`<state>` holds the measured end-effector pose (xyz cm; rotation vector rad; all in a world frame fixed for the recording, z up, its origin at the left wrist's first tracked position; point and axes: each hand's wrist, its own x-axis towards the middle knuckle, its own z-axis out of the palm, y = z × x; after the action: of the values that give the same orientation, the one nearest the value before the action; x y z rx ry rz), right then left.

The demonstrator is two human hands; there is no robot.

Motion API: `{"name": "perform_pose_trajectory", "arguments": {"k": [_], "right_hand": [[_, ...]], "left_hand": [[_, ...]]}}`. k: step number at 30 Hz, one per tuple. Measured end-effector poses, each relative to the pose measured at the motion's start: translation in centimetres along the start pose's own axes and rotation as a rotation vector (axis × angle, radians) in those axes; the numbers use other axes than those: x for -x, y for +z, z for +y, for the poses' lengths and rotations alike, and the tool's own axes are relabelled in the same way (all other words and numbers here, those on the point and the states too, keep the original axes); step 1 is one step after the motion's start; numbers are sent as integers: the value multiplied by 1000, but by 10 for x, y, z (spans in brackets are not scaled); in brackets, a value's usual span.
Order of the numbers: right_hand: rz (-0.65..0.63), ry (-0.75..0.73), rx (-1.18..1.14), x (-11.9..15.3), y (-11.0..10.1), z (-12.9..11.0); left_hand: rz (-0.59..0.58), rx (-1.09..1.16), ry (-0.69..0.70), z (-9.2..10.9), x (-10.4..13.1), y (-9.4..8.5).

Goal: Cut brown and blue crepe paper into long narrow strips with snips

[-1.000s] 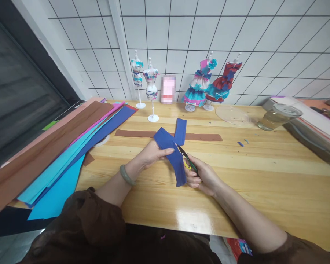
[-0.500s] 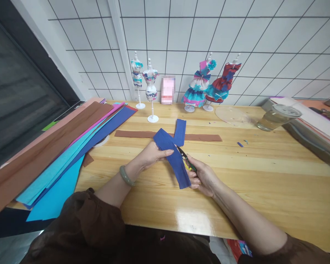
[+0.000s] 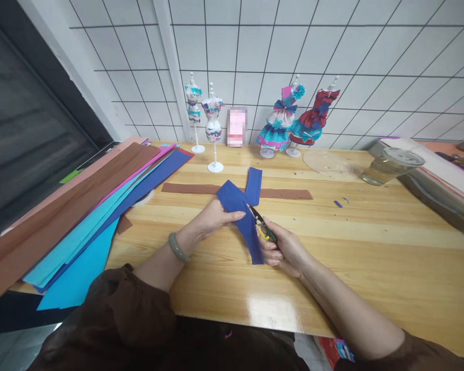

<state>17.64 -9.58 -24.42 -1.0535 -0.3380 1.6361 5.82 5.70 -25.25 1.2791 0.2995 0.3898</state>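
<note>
My left hand [image 3: 215,216] pinches a folded strip of dark blue crepe paper [image 3: 234,198], thumb on top, above the table. The strip's lower end hangs down toward me. Scissors [image 3: 263,226] with dark blades and yellow-green handles are gripped in my right hand [image 3: 284,245]; their blades lie at the strip's right edge. Whether the blades are closed on the paper, I cannot tell. Just beyond lies a short blue strip [image 3: 254,186], over a long brown paper strip [image 3: 290,194] that runs crosswise on the table.
A stack of coloured paper sheets [image 3: 81,206] covers the left side. Small mannequins [image 3: 213,123] and two dressed ones [image 3: 280,126] stand along the tiled wall, with a blurred pink object [image 3: 237,128] between. At right are a cup [image 3: 390,166] and small blue scraps [image 3: 337,204].
The hanging lower part of the blue strip has become narrower and its end has shifted slightly left. The scissors and both hands stay almost in place.
</note>
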Motion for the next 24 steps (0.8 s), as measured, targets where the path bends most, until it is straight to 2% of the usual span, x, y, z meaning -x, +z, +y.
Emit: {"name": "perform_pose_trajectory", "arguments": {"k": [10, 24], "right_hand": [[-64, -31, -71, -1, 0, 1], [19, -1, -80, -1, 0, 2]], "left_hand": [[-36, -91, 0, 1, 1, 7], [-36, -102, -24, -4, 0, 8]]}}
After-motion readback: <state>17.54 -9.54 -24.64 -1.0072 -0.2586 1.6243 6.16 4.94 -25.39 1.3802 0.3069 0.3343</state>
